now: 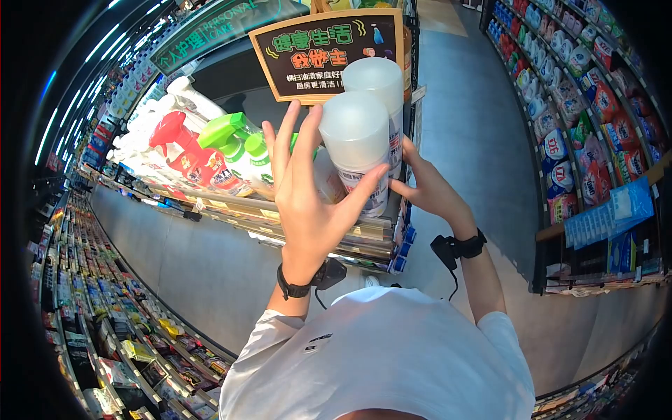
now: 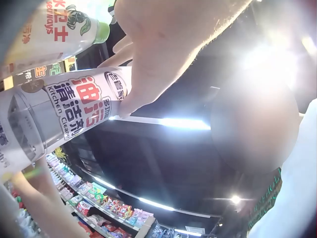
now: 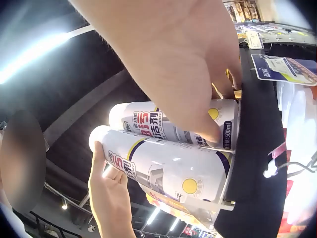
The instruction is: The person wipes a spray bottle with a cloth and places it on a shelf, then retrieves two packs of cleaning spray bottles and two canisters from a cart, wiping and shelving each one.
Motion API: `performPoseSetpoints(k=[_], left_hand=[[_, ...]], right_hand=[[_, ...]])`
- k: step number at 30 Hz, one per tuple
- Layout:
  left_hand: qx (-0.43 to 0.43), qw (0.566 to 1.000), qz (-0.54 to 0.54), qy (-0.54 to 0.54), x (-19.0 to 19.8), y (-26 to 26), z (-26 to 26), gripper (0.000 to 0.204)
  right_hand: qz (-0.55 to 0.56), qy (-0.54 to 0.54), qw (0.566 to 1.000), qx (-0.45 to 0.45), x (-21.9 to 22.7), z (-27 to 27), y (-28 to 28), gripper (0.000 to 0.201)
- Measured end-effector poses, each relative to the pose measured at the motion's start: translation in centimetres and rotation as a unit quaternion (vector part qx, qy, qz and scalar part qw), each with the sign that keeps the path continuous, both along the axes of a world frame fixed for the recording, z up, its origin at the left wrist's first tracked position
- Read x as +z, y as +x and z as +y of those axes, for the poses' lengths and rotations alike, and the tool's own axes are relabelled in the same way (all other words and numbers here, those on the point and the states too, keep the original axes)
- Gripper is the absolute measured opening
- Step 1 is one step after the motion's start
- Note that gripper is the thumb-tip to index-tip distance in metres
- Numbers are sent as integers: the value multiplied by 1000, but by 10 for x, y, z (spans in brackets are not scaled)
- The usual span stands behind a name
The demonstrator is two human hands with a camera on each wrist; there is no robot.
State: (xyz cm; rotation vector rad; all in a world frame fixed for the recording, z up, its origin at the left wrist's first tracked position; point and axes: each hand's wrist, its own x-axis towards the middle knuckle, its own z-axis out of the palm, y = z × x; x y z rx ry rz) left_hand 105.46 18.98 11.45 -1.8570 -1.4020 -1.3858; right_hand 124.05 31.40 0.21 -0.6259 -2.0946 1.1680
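Two white kitchen cleaner bottles with frosted caps stand upright, one behind the other, at the shelf's right end. My left hand (image 1: 302,190) is at the front bottle (image 1: 354,133); its thumb lies across the near side, and the fingers reach along the far left side. In the right wrist view, that thumb and fingers straddle the bottle's capped end. My right hand (image 1: 435,190) holds the rear bottle (image 1: 374,78) from the right, low down. Its thumb presses near the base by the 500ml print; its other fingers are mostly hidden behind.
Spray bottles with a red trigger head (image 1: 171,133) and a green trigger head (image 1: 222,130) crowd the shelf on the left. A framed chalkboard sign (image 1: 325,52) stands behind the bottles. Across the aisle, a shelf holds detergent bags (image 1: 556,175). A price rail (image 1: 329,238) runs along the front.
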Motion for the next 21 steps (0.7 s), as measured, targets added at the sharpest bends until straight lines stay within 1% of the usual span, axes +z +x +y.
performPoseSetpoints(k=[2, 4, 6, 8, 11, 14, 17, 21], left_hand=[[1, 1000, -9, -2, 1, 0, 0, 87], [-7, 1000, -16, -3, 1, -1, 0, 87], [-11, 1000, -25, -3, 0, -3, 3, 86], [-14, 999, -31, -4, -1, -5, 5, 85], [-31, 999, -30, -6, -1, -6, 5, 86], [-13, 1000, -18, -7, 3, -7, 3, 83], [-9, 999, -32, -20, 3, -13, 3, 83], [-19, 999, -37, -19, -2, -13, 3, 85]], right_hand=[[1, -23, 999, 31, 5, 1, 0, 95], [-43, -44, 998, 16, 8, 0, 2, 95], [-39, 1, 999, 1, 5, 0, 1, 96], [14, 109, 994, -13, -7, 1, -4, 97], [-34, 36, 998, -30, -2, -2, -4, 97], [-24, 36, 999, -19, 1, -4, -5, 95], [-33, 15, 999, -37, 1, -6, -6, 95], [-15, 29, 997, -64, -13, -3, -6, 92]])
